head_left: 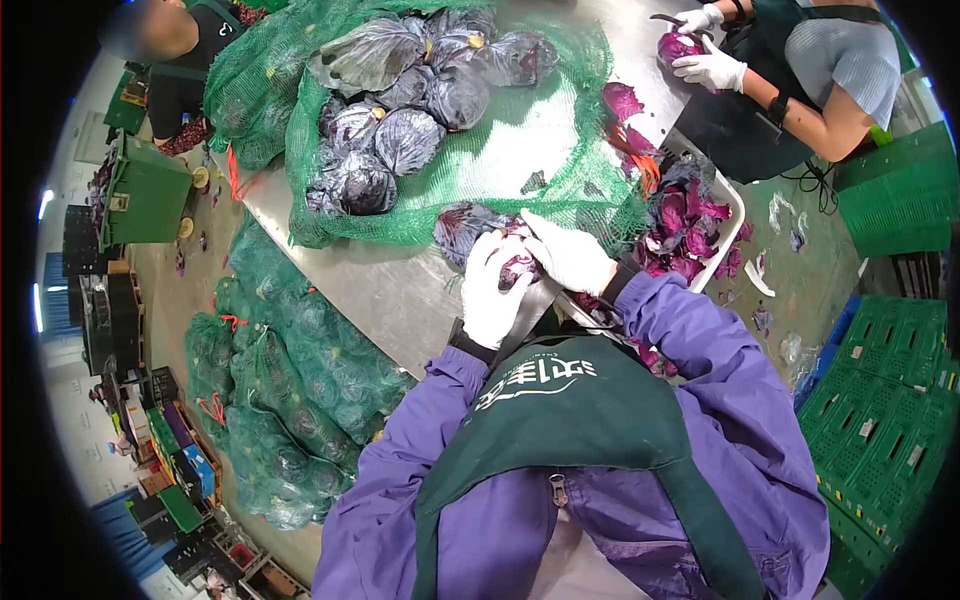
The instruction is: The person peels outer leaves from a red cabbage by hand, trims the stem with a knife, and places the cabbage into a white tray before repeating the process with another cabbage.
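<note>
Close to my body, at the front edge of the metal table, I hold a red cabbage (517,268) between both white-gloved hands. My left hand (492,290) is wrapped around its near left side. From the right, my right hand (568,254) closes on the top of it, and its fingertips are partly hidden. A dark outer leaf (462,232) sticks out beyond my left fingers. Just past my hands, a pile of unpeeled red cabbages (410,100) lies on an opened green mesh sack (515,165).
A white bin (735,215) of purple leaves stands to my right. Across the metal table (340,285), a co-worker's gloved hands (712,66) hold another cabbage and a knife. Full mesh sacks (290,390) cover the floor at left. Green crates (880,390) are stacked at right.
</note>
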Tool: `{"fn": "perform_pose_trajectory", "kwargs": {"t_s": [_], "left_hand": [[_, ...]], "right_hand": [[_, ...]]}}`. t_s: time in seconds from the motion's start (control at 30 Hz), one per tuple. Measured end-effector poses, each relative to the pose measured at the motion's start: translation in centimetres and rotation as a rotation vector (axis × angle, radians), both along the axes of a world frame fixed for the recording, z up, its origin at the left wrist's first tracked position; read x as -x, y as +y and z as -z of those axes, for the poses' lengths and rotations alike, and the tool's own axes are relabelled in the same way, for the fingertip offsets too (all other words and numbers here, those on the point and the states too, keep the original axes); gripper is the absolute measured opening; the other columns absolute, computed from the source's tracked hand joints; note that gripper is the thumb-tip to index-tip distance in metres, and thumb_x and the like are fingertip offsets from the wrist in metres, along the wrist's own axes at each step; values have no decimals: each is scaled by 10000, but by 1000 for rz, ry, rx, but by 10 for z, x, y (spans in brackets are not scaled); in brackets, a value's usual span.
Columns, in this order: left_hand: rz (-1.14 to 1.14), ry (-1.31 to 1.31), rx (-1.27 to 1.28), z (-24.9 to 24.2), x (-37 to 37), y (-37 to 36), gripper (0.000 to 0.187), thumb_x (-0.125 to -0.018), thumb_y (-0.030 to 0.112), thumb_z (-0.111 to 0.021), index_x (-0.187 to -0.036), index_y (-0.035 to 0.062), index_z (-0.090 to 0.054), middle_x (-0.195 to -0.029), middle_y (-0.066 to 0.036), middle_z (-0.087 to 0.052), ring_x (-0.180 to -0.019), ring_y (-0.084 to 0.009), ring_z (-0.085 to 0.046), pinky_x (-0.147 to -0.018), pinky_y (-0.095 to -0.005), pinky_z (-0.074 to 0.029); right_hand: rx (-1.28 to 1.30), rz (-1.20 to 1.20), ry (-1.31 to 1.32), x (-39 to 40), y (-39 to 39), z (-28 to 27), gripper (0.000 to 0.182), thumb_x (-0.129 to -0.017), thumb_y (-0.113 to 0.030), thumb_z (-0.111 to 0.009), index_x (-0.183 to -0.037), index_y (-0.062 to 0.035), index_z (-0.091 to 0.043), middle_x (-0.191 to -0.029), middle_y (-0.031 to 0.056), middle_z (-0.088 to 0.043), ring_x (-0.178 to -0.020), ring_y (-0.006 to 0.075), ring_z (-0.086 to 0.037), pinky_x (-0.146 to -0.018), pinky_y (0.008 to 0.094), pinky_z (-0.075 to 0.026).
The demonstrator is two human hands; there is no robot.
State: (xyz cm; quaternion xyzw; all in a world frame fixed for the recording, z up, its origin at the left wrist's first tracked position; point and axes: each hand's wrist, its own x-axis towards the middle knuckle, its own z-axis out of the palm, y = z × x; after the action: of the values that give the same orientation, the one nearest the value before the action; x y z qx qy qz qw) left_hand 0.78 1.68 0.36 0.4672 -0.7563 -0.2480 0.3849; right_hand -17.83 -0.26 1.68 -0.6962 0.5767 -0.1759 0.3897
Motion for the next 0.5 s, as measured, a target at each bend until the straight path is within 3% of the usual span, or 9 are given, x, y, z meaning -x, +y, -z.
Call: {"fn": "perform_pose_trajectory", "kwargs": {"t_s": [0.13,0.17,0.2,0.3,0.5], "left_hand": [[-29,-34,-36,-4,3,-12,446,-717,100,-748,-1144,76,-621,-1258,-163,-542,-1178,-333,-533,-1008,-416,-444],[-26,-34,-33,-4,4,-15,440,-714,93,-739,-1138,79,-620,-1252,-163,-541,-1178,-335,-533,-1003,-417,-449],[-28,-33,-30,-5,5,-18,440,-714,93,-739,-1138,79,-620,-1252,-163,-541,-1178,-335,-533,-1003,-417,-449],[-37,-54,-48,-7,6,-18,462,-699,124,-733,-1141,78,-606,-1258,-167,-531,-1178,-342,-531,-1000,-424,-452],[-19,-41,-26,-1,-1,-18,481,-700,126,-721,-1162,80,-594,-1272,-185,-519,-1171,-360,-535,-998,-434,-453]], "right_hand": [[182,-71,131,1,-22,31,499,-969,-374,-418,-1306,-16,-506,-1063,223,-659,-936,387,-644,-839,433,-508],[189,-49,135,0,-29,31,413,-962,-355,-425,-1137,-26,-604,-916,197,-679,-849,389,-645,-772,458,-510],[192,-50,135,0,-37,31,413,-962,-355,-425,-1137,-26,-604,-916,197,-679,-849,389,-645,-772,458,-510],[167,-41,200,-1,-54,28,350,-941,-332,-469,-892,-60,-685,-829,182,-672,-802,385,-637,-732,463,-506],[218,35,213,-6,-61,42,293,-902,-304,-522,-884,-61,-685,-836,190,-668,-796,375,-641,-732,462,-512]]}}
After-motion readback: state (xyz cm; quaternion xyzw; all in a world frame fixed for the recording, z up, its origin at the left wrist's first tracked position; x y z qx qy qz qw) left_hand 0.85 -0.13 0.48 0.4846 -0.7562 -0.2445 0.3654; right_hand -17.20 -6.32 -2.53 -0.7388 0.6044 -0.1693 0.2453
